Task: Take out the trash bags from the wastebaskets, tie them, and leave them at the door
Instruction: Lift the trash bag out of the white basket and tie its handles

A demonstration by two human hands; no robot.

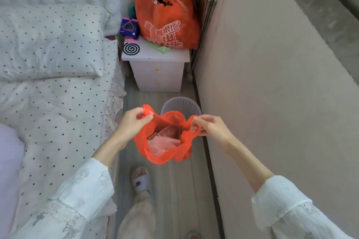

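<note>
**Trash bag held open above the floor**

Trash bag [165, 147], orange, is held in the air in front of the wastebasket [181, 105], between bed [58, 103] and wall [272, 103]. One handle is pinched by the left hand [134, 120], the other by the right hand [209, 126]; both grips are closed on the plastic. The mouth is spread open; clear wrappers are seen inside. A second orange bag [167, 15] is noted on the nightstand [157, 64].

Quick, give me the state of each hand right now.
Left hand: closed, pinching one handle of the orange trash bag.
Right hand: closed, pinching the bag's other handle; the bag's mouth is open, not yet tied.
</note>
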